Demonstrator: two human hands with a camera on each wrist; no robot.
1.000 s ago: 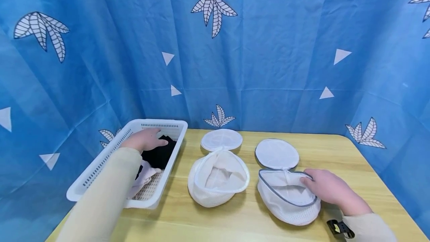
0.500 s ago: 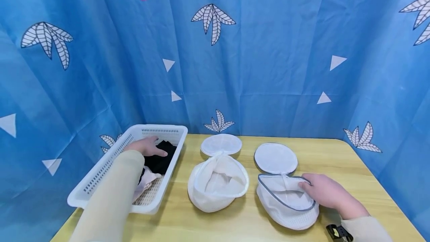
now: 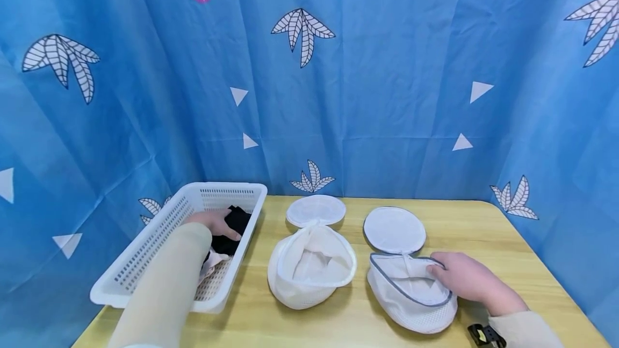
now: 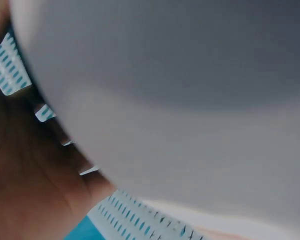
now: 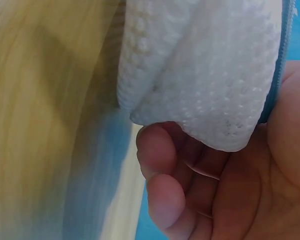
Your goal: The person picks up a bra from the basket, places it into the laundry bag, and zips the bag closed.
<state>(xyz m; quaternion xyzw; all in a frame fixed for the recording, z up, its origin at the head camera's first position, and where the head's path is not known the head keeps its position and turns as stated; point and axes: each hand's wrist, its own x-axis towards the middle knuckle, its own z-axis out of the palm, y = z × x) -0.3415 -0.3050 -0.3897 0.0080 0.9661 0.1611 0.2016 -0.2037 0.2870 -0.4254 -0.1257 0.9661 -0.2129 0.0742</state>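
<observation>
My left hand [image 3: 215,223] reaches into the white plastic basket [image 3: 121,275], its thumb and fingers spread apart over a black cloth item [image 3: 238,220]. A pale pink cloth item [image 3: 210,265] lies nearer, partly behind the sleeve. The left wrist view is mostly covered by a blurred grey surface, with the palm [image 4: 45,180] at its left. My right hand [image 3: 466,278] grips the grey-edged rim of a white mesh laundry bag [image 3: 411,307], thumb inside the opening. In the right wrist view, fingers [image 5: 157,150] curl under the mesh.
A second mesh laundry bag [image 3: 302,291] with a white rim stands unzipped between the basket and the gripped bag, its round lid [image 3: 316,209] folded back. The gripped bag's lid [image 3: 394,230] lies behind it. Blue curtain [image 3: 387,95] surrounds the wooden table [image 3: 271,332].
My left hand has moved lower onto the black cloth in the basket. The right hand keeps its hold on the bag's rim. The head view has tilted slightly upward.
</observation>
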